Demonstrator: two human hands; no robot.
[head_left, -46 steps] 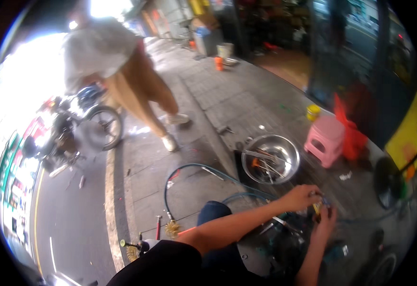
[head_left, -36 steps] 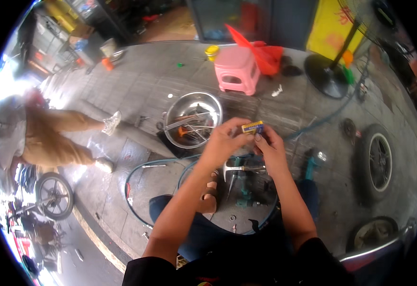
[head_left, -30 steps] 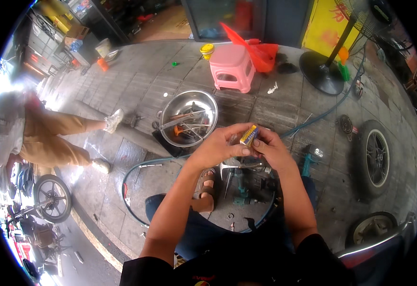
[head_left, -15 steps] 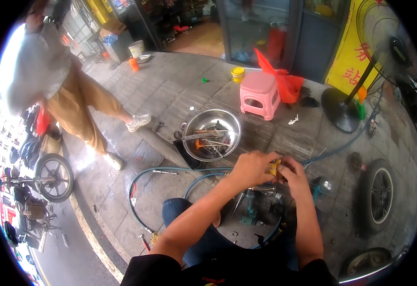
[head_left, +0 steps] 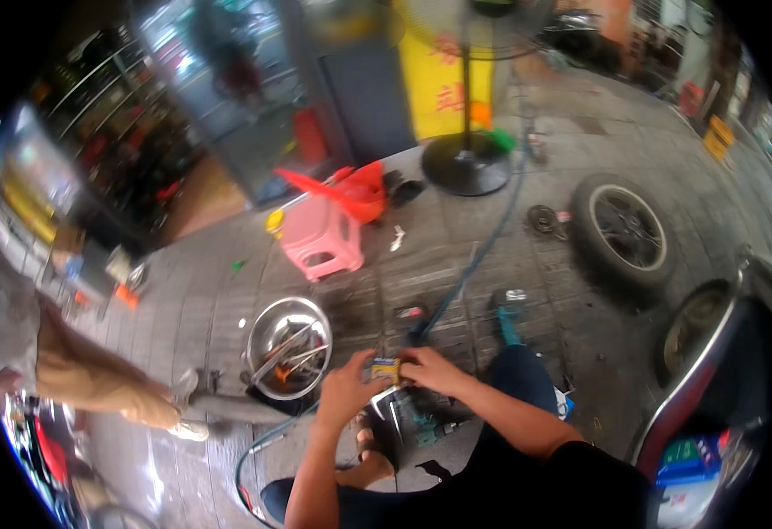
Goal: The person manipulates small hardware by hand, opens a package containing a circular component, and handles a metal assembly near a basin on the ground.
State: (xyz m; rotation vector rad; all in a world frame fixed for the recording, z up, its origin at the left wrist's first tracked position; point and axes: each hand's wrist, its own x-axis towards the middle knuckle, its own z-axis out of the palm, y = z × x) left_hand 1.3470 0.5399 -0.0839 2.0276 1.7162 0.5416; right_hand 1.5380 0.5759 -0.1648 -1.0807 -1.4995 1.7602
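Between my two hands, above the paving, is a small yellow and dark box (head_left: 385, 369). My left hand (head_left: 347, 388) grips its left side with the fingers closed. My right hand (head_left: 432, 368) pinches at its right end; the fingertips are partly hidden and blurred. To the left of my left hand stands a shiny metal bowl (head_left: 253, 342) with several tools in it, some with metal shafts and one with an orange handle. Below my hands lies a teal power tool (head_left: 427, 429), and another teal tool (head_left: 508, 328) stands beyond my right knee.
A pink stool (head_left: 317, 231) and a red plastic bag (head_left: 366, 196) stand ahead. A blue hose (head_left: 483, 254) crosses the paving. A loose wheel (head_left: 587, 231) lies at right, near a motorbike (head_left: 712, 370). A person in tan trousers (head_left: 86, 370) stands at left; a fan base (head_left: 465, 167) is behind.
My view has swung to the right, so the bowl, stool and person appear further left and the motorbike shows at right. My hands stay together at the small box, which shows more plainly.
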